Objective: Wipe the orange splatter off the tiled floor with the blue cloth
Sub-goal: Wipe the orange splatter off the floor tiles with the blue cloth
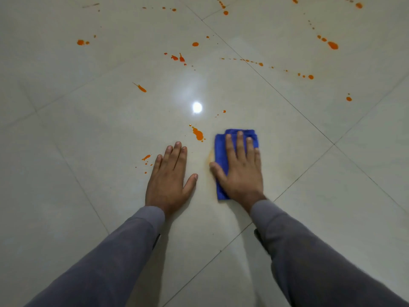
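Straight, slightly spread fingers of the right hand (240, 171) press flat on a folded blue cloth (221, 151) at frame centre, hiding most of it. The left hand (169, 180) lies flat, fingers together, on the tiled floor (88, 140). Orange splatter (197, 134) dots the upper frame, cut off at the top edge.
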